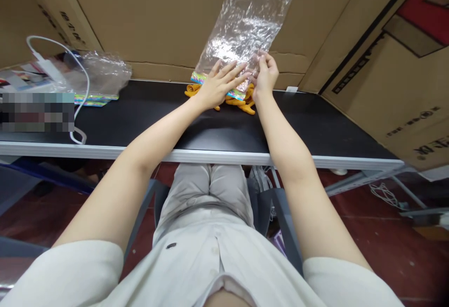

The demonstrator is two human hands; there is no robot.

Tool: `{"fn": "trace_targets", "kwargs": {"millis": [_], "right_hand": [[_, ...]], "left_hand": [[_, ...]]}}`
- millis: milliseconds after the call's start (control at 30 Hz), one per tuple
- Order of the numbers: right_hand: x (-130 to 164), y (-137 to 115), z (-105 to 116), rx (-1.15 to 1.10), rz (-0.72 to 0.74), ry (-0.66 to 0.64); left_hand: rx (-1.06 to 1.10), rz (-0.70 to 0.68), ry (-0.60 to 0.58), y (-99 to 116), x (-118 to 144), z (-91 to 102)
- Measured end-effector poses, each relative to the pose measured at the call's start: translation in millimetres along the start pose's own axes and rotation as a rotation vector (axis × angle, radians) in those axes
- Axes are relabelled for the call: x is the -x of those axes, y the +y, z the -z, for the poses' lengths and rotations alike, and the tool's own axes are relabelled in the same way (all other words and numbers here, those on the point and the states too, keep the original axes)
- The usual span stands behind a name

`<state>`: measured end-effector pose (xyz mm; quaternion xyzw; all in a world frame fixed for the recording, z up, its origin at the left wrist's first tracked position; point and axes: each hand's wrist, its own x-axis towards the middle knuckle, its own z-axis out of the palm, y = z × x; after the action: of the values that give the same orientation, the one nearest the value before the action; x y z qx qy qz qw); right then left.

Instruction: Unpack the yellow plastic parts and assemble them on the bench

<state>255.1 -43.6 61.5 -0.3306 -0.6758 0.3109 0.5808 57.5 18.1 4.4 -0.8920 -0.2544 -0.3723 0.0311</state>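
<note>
A clear crinkled plastic bag (245, 26) with a rainbow-coloured strip along its lower edge stands upright at the back of the black table (140, 120). My left hand (219, 82) lies flat with spread fingers against the bag's lower part. My right hand (264, 75) pinches the bag's right side between thumb and fingers. Several orange toy-like pieces (242, 102) lie on the table just under both hands, partly hidden by them.
Cardboard boxes (393, 73) wall in the table at the back and right. A pile of similar clear bags (101, 75) and a white cable with plug (52, 68) lie at the left. Below the table edge are my lap and a red floor.
</note>
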Motion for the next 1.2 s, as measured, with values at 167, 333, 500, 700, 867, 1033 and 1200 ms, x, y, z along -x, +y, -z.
{"fn": "trace_targets", "kwargs": {"millis": [167, 333, 500, 700, 867, 1033, 1200], "right_hand": [[-29, 30, -14, -0.074, -0.050, 0.128], [-48, 74, -9, -0.143, -0.110, 0.203], [-45, 76, -9, -0.112, -0.139, 0.156], [-44, 74, -11, -0.094, -0.164, 0.132], [-46, 81, -9, -0.053, -0.135, 0.088], [-47, 86, -8, -0.024, -0.143, 0.039], [-45, 87, -9, 0.001, -0.139, 0.014]], "left_hand": [[0.081, 0.076, 0.017, -41, 9, 37.4], [-0.170, 0.348, -0.086, -55, 53, 99.5], [-0.438, 0.543, -0.124, -68, 114, 152.5], [-0.433, 0.897, -0.138, -115, 181, 175.9], [-0.420, 0.969, -0.124, -141, 202, 182.1], [-0.416, 0.982, -0.107, -150, 198, 180.8], [-0.537, 1.196, -0.213, -150, 204, 191.7]]}}
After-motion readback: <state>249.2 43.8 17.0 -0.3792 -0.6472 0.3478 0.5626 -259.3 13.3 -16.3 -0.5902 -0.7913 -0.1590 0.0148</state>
